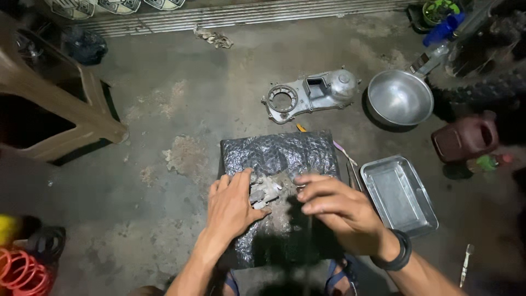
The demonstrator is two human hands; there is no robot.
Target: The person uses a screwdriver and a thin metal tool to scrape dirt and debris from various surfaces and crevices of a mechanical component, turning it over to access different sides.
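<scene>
A small grey metal part (pixel 264 193) is pressed down by the left hand (pixel 233 205), whose fingers are laid flat and together over its left side; nothing is clamped, the part is only held against the surface beneath. The part lies on a black wrapped block (pixel 279 159), which is set on the concrete floor (pixel 164 109) directly under both hands. Just to the right of the part, the right hand (pixel 342 208) is held with its fingers curled inward and the fingertips drawn together; whether something thin is pinched between them cannot be told, since the grip is turned away and blurred. A dark band (pixel 400 252) is worn on the right wrist.

Beyond the hands, past the far edge of the block, a grey engine cover (pixel 309 94) with a round opening is laid flat on the floor. To the right of that cover a round metal bowl (pixel 400 98) is seen, and nearer, just right of the right hand, a rectangular metal tray (pixel 399 194) is placed. Between the tray and the block a few thin tools (pixel 350 164) are laid. A dark red plastic jug (pixel 466 137) is found further right. Well to the left of the left hand, a brown plastic stool (pixel 49 104) stands.
</scene>
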